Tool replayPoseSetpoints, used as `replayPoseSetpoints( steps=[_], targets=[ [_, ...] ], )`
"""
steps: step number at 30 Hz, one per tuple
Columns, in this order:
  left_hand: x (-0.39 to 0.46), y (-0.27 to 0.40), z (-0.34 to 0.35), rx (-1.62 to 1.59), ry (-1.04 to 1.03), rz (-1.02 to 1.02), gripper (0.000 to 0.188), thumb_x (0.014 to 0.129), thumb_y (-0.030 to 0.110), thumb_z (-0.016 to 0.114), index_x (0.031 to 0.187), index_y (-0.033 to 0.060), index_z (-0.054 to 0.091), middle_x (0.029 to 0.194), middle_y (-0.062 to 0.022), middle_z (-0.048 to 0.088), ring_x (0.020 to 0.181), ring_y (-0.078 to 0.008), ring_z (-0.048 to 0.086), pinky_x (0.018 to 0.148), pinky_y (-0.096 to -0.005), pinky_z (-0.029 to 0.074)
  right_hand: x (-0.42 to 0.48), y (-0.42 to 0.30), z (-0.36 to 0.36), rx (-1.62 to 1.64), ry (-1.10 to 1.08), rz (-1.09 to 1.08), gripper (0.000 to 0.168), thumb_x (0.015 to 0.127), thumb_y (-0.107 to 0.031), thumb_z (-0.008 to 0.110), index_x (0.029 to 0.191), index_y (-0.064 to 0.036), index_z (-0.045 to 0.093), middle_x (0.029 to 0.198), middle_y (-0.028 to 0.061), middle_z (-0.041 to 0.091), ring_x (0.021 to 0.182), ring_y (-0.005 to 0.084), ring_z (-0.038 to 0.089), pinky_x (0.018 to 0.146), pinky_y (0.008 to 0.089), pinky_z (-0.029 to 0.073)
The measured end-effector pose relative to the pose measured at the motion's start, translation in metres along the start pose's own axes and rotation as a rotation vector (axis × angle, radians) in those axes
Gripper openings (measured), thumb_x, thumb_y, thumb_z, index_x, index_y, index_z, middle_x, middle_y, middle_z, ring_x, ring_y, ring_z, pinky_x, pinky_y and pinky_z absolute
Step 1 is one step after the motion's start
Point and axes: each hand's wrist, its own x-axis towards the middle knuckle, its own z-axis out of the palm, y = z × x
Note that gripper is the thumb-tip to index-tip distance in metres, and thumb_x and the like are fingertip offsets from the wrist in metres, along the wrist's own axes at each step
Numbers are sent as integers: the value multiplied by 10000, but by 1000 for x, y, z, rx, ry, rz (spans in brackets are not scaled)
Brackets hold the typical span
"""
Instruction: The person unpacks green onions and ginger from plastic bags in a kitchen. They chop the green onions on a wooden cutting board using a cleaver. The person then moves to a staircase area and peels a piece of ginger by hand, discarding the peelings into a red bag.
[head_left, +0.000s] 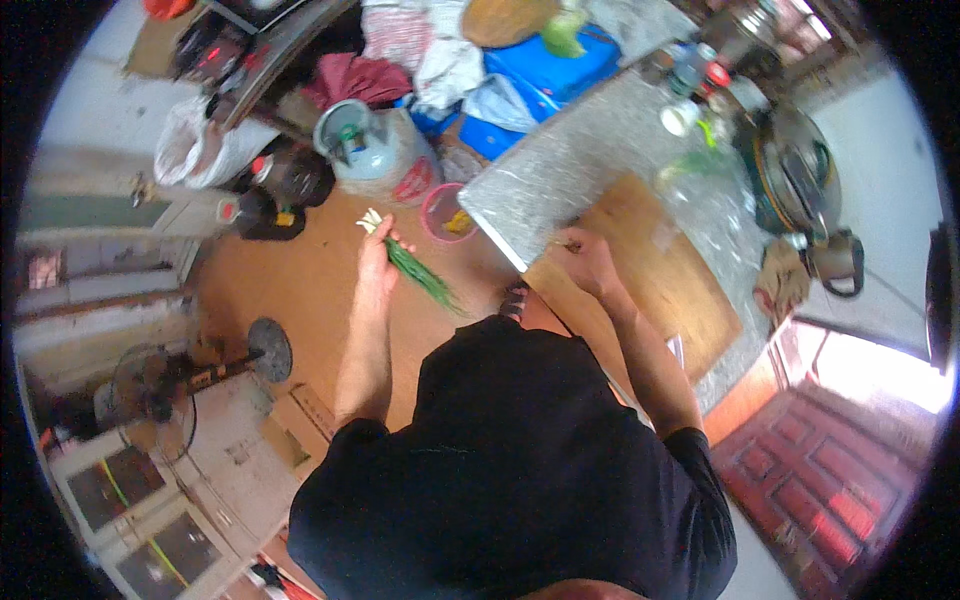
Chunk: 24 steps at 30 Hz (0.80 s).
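Note:
My left hand (377, 259) grips a bunch of green onions (416, 271) over the floor. Their white ends stick out above the thumb, and the green leaves hang down towards my body. At the counter corner, my right hand (589, 262) is curled closed above the near end of a wooden cutting board (667, 277). Small dark scraps (574, 245) show at its fingers, too blurred to name exactly. A pink-rimmed waste bin (448, 214) with something yellow inside stands on the floor between my hands.
The grey counter (540, 176) has a sharp corner near my right hand. A gas cylinder (375, 154) stands past the bin. A rice cooker (795, 172), a metal mug (836, 262) and a white cup (679, 118) line the counter's far side. A fan (154, 397) stands at left.

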Motion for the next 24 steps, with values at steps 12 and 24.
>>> replayPoseSetpoints(
  steps=[12,24],
  targets=[
    [-11,35,-1,-195,-126,2,174,923,254,558,988,92,561,620,6,493,552,-174,518,596,-376,494,174,9,129,-58,-222,-133,269,873,-245,643,978,2,622,843,123,665,632,152,598,569,292,473],
    [-14,-68,177,442,-559,-123,130,870,140,638,943,42,594,579,0,485,441,-106,445,419,-265,402,27,-33,-37,1453,-25,315,354,845,-49,483,1192,1,530,1217,183,571,1143,319,545,934,515,445]
  ],
)
